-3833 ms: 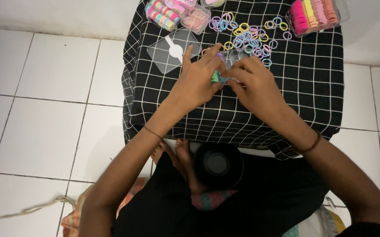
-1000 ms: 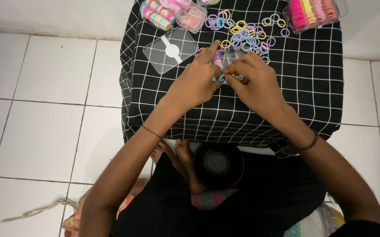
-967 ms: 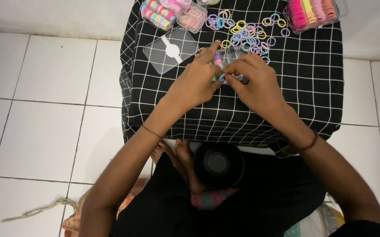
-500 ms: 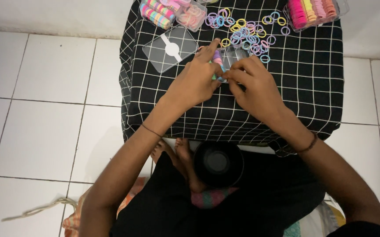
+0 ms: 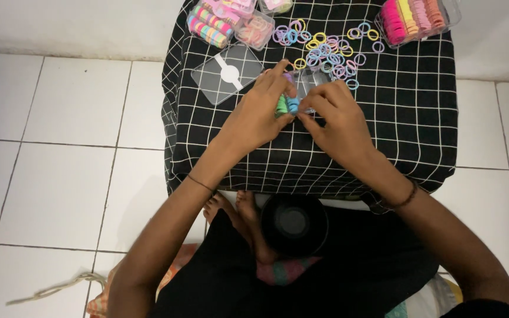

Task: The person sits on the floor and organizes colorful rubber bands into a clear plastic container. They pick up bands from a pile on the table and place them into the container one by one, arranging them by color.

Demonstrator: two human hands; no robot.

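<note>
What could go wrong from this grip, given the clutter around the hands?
1. Left hand and right hand pinch the small bands over the clear box; one could slip out and roll off the table onto the tiles.
2. The loose bands lie just beyond the fingers, so a knuckle could scatter them.
3. The lid sits by the left hand and could get nudged.

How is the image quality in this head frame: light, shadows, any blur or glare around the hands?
Head view: soft, even indoor light, with a faint shadow on the white tiles left of the black checked cloth; left hand and right hand slightly soft, so the small hair ties pinched between them blur together; mild glare on the clear lid; loose rings reasonably sharp.
</note>
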